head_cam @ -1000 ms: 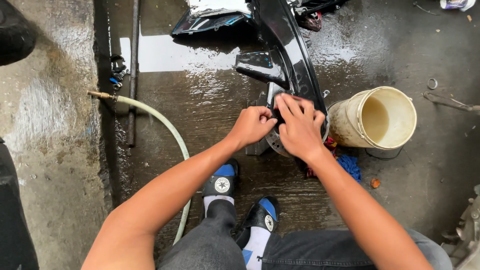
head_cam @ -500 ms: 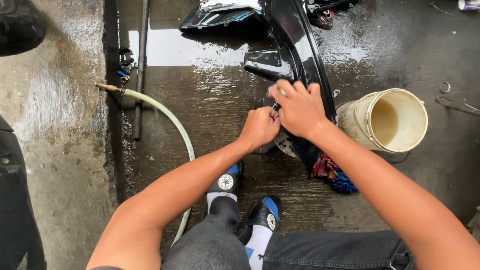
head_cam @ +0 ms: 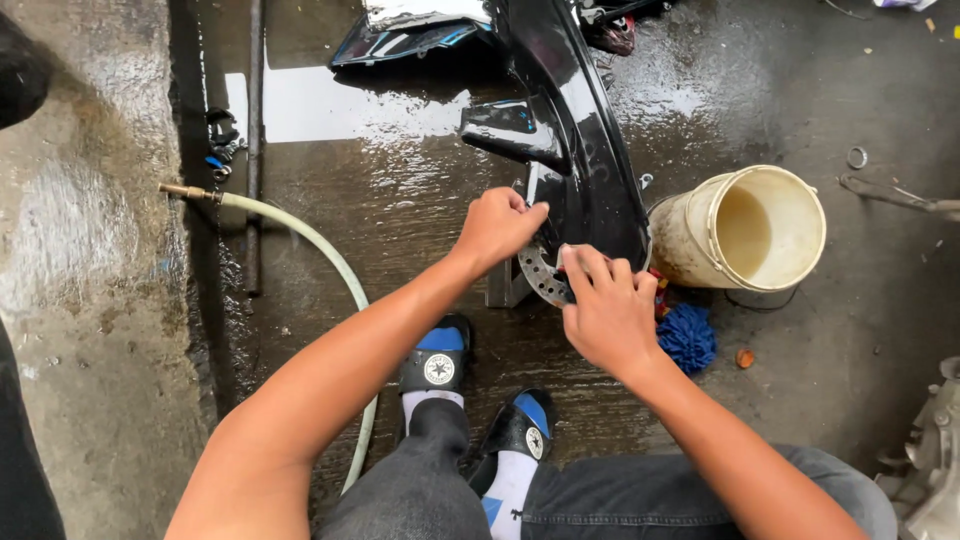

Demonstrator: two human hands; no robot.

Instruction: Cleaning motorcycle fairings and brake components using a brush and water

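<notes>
A glossy black vehicle body panel stands on the wet concrete floor in front of me. At its lower end a round metal disc with holes shows between my hands. My left hand is closed, its fingertips pinching at the panel's edge just above the disc. My right hand rests with spread fingers on the lower end of the panel, beside the disc. What either hand grips under the fingers is hidden.
A cream plastic bucket lies on its side right of the panel, with a blue wash mitt near it. A pale hose with brass fitting curves at left. My feet in black-and-blue slides stand below my hands.
My right hand has slid down from the panel's upper edge to its lower end near the disc. My left hand has risen slightly. The view has shifted left.
</notes>
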